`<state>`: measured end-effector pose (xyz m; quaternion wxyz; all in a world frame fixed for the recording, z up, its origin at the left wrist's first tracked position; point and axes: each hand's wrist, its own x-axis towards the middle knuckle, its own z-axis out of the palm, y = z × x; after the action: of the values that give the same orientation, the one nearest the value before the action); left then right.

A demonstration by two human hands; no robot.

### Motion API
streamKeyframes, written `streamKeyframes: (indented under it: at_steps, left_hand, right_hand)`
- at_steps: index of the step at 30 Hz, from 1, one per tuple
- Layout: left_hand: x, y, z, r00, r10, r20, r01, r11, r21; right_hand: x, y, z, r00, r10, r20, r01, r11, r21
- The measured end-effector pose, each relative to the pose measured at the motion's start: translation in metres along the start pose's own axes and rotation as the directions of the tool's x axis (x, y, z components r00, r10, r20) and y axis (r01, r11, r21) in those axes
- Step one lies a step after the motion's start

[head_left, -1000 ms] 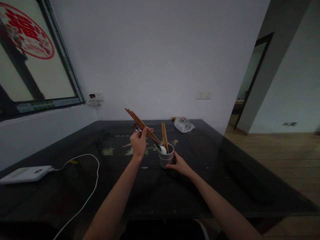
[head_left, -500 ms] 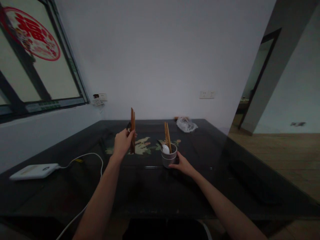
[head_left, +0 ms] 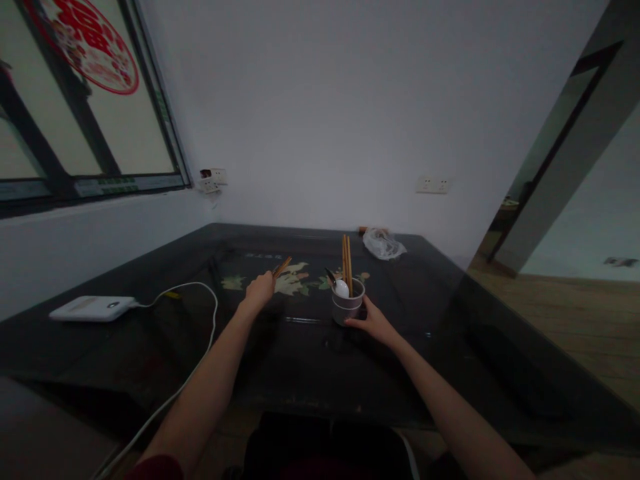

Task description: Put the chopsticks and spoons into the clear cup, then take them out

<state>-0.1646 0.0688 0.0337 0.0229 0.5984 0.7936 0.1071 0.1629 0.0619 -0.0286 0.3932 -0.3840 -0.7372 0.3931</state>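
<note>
Left hand (head_left: 259,292) closed around bunched chopsticks (head_left: 283,267), number unclear, at nine o'clock from one gray cup (head_left: 345,312), right hand (head_left: 373,323) gripping its four o'clock side, at least two upright chopsticks (head_left: 347,257) and one white spoon (head_left: 342,289) inside

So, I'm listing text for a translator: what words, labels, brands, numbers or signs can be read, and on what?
"福": red oval decoration, cut off at the top.
Tabletop: pale characters, too small to read.
White device: markings too blurred.
Window frame: green markings, unreadable.
</note>
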Motion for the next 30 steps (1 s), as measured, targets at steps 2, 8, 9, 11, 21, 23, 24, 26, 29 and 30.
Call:
streamKeyframes:
  at_steps: [2, 8, 9, 11, 21, 23, 24, 26, 29, 30]
  left_hand:
    - [0.003, -0.002, 0.007, 1.000, -0.013, 0.011, 0.013, 1.000, -0.006]
    - [0.007, -0.009, 0.021, 0.999, -0.030, 0.044, 0.030, 1.000, 0.007]
    - [0.008, -0.010, 0.023, 0.998, -0.033, 0.048, 0.033, 0.999, 0.011]
    - [0.010, -0.011, 0.027, 0.998, -0.040, 0.054, 0.039, 0.999, 0.022]
    - [0.014, -0.015, 0.037, 0.996, -0.029, 0.078, 0.023, 0.997, 0.078]
    - [0.014, -0.016, 0.037, 0.996, -0.028, 0.081, 0.021, 0.996, 0.083]
    - [0.014, -0.016, 0.036, 0.996, -0.028, 0.082, 0.022, 0.996, 0.083]
    - [0.014, -0.016, 0.035, 0.996, -0.029, 0.083, 0.022, 0.996, 0.081]
    - [0.013, -0.016, 0.033, 0.996, -0.027, 0.082, 0.021, 0.997, 0.076]
    - [0.012, -0.016, 0.032, 0.996, -0.026, 0.081, 0.020, 0.997, 0.075]
  right_hand:
    - [0.000, -0.001, 0.000, 1.000, -0.002, 0.006, 0.002, 1.000, -0.007]
    - [0.000, -0.003, -0.001, 1.000, -0.031, -0.003, 0.031, 0.999, -0.034]
    - [0.000, -0.003, -0.001, 0.999, -0.032, -0.002, 0.032, 0.999, -0.035]
    - [0.000, -0.002, -0.001, 1.000, -0.025, -0.002, 0.025, 0.999, -0.037]
    - [0.000, -0.002, 0.000, 1.000, -0.013, 0.016, 0.013, 1.000, 0.006]
    - [0.000, -0.002, 0.000, 1.000, -0.012, 0.013, 0.012, 1.000, -0.004]
    - [0.000, -0.002, 0.000, 1.000, -0.013, 0.006, 0.014, 1.000, -0.014]
    - [0.000, -0.003, 0.000, 1.000, -0.018, -0.003, 0.018, 0.999, -0.033]
    - [-0.001, -0.006, 0.000, 1.000, -0.023, 0.000, 0.023, 0.999, -0.039]
    - [-0.001, -0.007, 0.000, 1.000, -0.024, 0.001, 0.024, 0.999, -0.040]
